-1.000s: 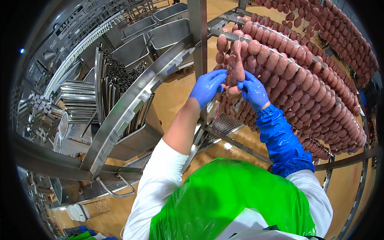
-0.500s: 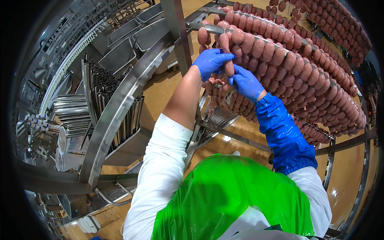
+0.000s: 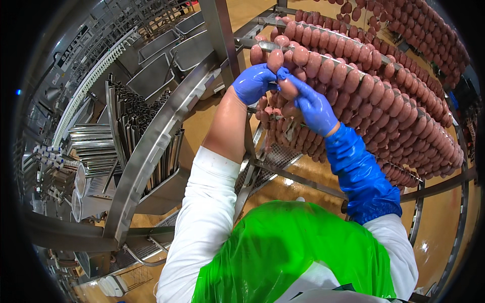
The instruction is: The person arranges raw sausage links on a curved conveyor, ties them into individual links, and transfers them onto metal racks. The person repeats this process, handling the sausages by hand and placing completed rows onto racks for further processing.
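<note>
Pink linked sausages (image 3: 275,59) hang from a metal bar at the near end of a loaded rack. In a blue glove, my left hand (image 3: 252,84) has its fingers closed at the joint just under that upper link. Also gloved in blue, my right hand (image 3: 316,108) pinches the same joint from the other side. A lower sausage (image 3: 288,89) hangs between both hands, against the right fingers. The fingertips partly cover the joint. Beneath the hands, some pale loose casing (image 3: 289,126) dangles among the links.
Several rows of hanging sausages (image 3: 374,91) fill the rack on the right. A steel upright (image 3: 218,30) stands just left of my hands. Farther left are a curved steel frame (image 3: 144,154), a cart of stacked metal bars (image 3: 91,146) and steel tubs (image 3: 192,50).
My right hand has moved up to the joint between two links. My left hand has shifted slightly left and down, and the lower sausage now tilts between the hands.
</note>
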